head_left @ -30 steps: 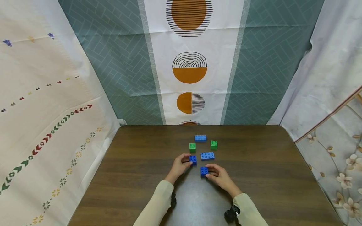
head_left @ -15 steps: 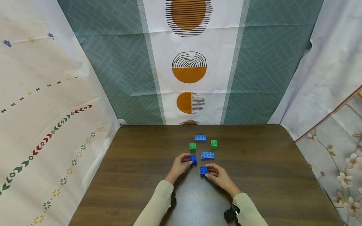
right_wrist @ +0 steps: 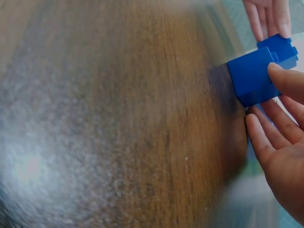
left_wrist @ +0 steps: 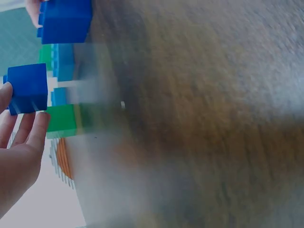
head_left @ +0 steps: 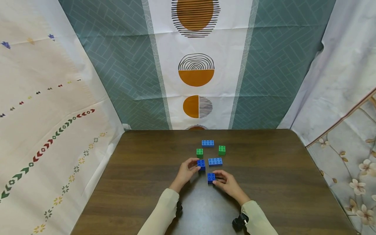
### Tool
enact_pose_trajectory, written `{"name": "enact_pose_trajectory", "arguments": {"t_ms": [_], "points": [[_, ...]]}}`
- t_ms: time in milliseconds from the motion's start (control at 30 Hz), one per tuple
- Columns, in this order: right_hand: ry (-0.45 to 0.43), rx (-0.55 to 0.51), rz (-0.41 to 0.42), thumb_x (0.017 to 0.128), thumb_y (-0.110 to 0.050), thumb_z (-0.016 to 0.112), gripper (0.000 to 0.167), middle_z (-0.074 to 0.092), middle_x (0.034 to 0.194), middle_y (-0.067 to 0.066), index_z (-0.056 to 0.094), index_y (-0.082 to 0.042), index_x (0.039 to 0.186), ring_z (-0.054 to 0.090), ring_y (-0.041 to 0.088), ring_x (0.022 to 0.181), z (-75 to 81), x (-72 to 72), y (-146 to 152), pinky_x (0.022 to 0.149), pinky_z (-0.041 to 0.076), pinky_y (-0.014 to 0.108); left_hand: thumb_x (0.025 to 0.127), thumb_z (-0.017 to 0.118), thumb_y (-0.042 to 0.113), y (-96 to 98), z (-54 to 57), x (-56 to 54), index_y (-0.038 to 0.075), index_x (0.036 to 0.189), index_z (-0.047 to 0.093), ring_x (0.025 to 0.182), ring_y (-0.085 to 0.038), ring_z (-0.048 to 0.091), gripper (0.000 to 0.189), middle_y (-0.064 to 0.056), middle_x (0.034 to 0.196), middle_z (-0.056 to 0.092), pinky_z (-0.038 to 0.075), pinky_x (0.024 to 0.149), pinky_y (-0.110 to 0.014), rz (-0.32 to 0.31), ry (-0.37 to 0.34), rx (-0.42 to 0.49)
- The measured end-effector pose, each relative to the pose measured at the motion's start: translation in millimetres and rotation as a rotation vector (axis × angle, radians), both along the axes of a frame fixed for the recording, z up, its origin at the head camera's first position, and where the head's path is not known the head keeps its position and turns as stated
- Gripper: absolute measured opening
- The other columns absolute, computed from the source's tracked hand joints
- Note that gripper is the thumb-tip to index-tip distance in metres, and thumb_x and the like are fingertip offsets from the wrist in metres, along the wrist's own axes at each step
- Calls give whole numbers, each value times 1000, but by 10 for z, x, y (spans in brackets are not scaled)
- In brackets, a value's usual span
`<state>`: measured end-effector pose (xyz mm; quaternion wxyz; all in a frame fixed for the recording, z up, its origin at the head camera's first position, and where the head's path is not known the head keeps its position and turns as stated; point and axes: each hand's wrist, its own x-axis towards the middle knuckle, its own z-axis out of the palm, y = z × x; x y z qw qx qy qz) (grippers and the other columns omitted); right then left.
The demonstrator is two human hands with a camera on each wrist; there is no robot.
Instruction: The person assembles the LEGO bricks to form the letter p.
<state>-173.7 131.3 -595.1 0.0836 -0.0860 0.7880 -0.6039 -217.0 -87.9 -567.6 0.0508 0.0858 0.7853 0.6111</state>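
My left hand (head_left: pixel 185 172) pinches a dark blue four-stud toy brick (head_left: pixel 201 165) between thumb and fingertips. In the left wrist view this brick (left_wrist: pixel 29 89) appears raised off the table, studs facing away from it. A matching dark blue brick (head_left: pixel 211 178) sits nearer to me and slightly to the right, pinched from its right side by my right hand (head_left: pixel 229 185). The right wrist view shows the thumb on one face of that brick (right_wrist: pixel 254 76) and fingers at the opposite side. The two dark blue bricks are apart, with a small gap in the head view.
Just beyond the left hand's brick stands a small green brick (head_left: pixel 199 152); another green brick (head_left: pixel 222 150) is to its right. A long light blue brick (head_left: pixel 215 162) lies near both hands, and a second long blue brick (head_left: pixel 208 143) lies farthest back on the wooden table (head_left: pixel 141 182).
My left hand has moved slightly forward and right with its blue brick, closer to the green one. The right hand and its brick have barely shifted, a touch to the left.
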Motion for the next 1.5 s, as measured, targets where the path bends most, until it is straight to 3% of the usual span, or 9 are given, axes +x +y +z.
{"name": "enact_pose_trajectory", "arguments": {"t_ms": [233,367,467,667,867,1200,1500], "points": [[23,-21,31,88,-5,69,37,59,122,22,57,1,123,57,37,113,-4,0,17,93,51,42,90,64,-2,0,112,38,-3,124,58,116,-36,56,34,-22,123,59,50,96,-37,-81,21,62],[32,-31,44,88,-4,69,38,58,123,23,57,2,123,57,38,112,-29,0,21,92,52,39,91,62,-4,-7,318,157,-7,124,56,114,-37,58,33,-25,120,59,50,95,-31,-151,15,81],[24,-37,39,88,-3,69,38,58,123,22,57,2,124,57,37,112,-33,1,18,92,52,39,91,61,-4,-6,411,234,-9,124,55,114,-38,57,34,-25,121,58,50,95,-29,-195,13,106],[35,-33,42,89,-5,68,38,59,123,22,56,3,124,58,37,112,-2,3,22,92,52,39,91,62,-3,20,371,282,-10,123,55,114,-43,55,33,-27,121,58,49,97,-38,-232,23,135],[77,-29,55,89,-5,68,38,59,122,25,56,6,124,59,37,110,-12,9,26,90,54,35,90,64,-3,70,351,324,-9,120,57,113,-44,56,32,-28,118,59,51,95,-35,-241,1,129],[62,-19,42,88,-6,70,39,60,119,23,56,5,123,59,36,108,-41,12,19,89,54,36,89,66,-1,121,-3,240,0,121,60,111,-34,59,32,-18,117,62,52,93,-31,-224,-18,118],[55,-21,39,87,-6,71,40,60,120,21,56,3,123,59,36,110,-54,3,22,90,53,35,90,67,4,125,-19,254,2,121,61,110,-28,60,32,-15,117,62,51,93,-31,-249,-12,100]]}}
